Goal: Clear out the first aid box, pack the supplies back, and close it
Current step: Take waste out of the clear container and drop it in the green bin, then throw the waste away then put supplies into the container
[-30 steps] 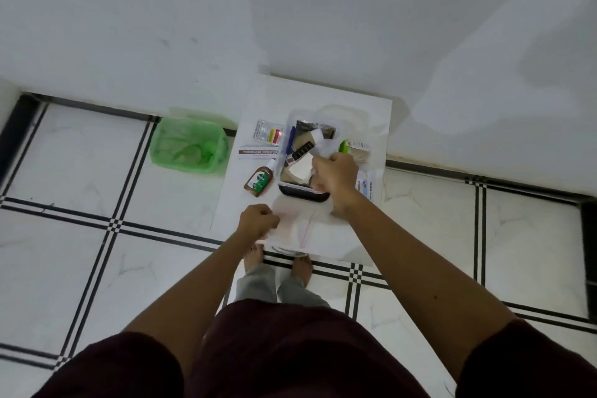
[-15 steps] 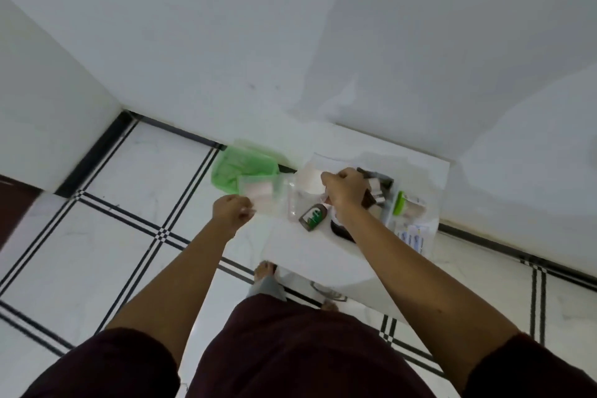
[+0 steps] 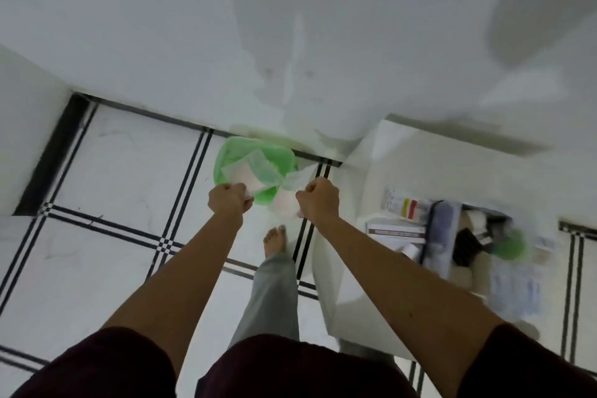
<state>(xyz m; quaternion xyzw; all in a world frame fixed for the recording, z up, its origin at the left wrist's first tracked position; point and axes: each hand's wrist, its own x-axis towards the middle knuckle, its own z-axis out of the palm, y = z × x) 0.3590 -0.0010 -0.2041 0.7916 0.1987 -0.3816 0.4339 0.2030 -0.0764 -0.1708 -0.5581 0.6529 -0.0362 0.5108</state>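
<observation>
Over green bin [image 3: 284, 157], hands [image 3: 226, 200] gripping clear wrapper [image 3: 258, 168]

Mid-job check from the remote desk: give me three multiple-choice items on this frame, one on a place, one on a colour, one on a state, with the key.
1. Where is the bin?
A. on the white table
B. on the floor by the wall
C. under the table

2. What colour is the bin?
A. green
B. red
C. black

3. What are the hands doing?
A. both resting open
B. both closed on the clear plastic sheet
C. only the right hand grips

Key: 1 B, it sits on the tiles left of the table. 2 A, its liner is green. 3 B, the left hand and right hand each pinch an edge over the bin.
</observation>
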